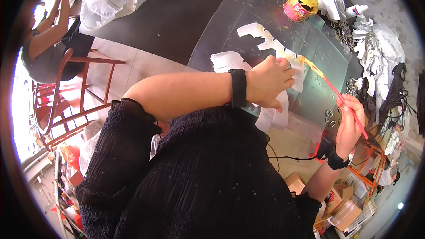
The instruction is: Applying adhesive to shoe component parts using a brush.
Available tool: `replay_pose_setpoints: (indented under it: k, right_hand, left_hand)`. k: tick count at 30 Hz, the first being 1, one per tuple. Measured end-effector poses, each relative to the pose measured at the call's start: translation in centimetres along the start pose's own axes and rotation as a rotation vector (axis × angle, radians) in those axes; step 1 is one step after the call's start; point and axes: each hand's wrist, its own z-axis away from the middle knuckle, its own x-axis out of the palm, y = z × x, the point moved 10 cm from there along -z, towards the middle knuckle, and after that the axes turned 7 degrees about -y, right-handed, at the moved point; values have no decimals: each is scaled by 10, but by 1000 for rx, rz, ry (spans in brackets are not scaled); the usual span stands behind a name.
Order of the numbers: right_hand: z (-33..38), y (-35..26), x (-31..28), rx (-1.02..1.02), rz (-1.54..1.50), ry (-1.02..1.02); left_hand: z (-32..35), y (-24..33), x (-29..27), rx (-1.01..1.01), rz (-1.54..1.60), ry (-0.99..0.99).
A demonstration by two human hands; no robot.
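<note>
My right hand (350, 121) is closed round a thin red-handled glue brush (334, 89). Yellow, sticky-looking glue coats its tip, which touches the right end of a white cut-out strip (268, 40) with notched edges. Yellow smears show on that end of the strip. My left hand (270, 82) lies over the white pieces with its fingers stretched and thumb apart, hiding part of them. A second white piece (226, 59) sits left of its fingers, and another white piece (281, 110) pokes out below the thumb. Several metal rings (329, 115) lie between my hands.
A clear plastic sheet (221, 22) covers this part of the dark table (164, 26). An open yellow-rimmed tub (301, 5) stands beyond the strip. White pieces and chains (345, 35), plus a white bottle (356, 10), crowd the right. Across the table are a plastic bag (115, 0) and another person's arm (51, 35).
</note>
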Motion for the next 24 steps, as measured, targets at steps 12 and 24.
replay_pose_setpoints:
  k: [12, 24]
  right_hand:
    - [5, -6, 3, -10, -14, -60]
    - [-7, -8, 20, -26, 19, -49]
  left_hand:
    - [3, 0, -2, 2, -9, 19]
    - [3, -2, -8, 3, 102, 99]
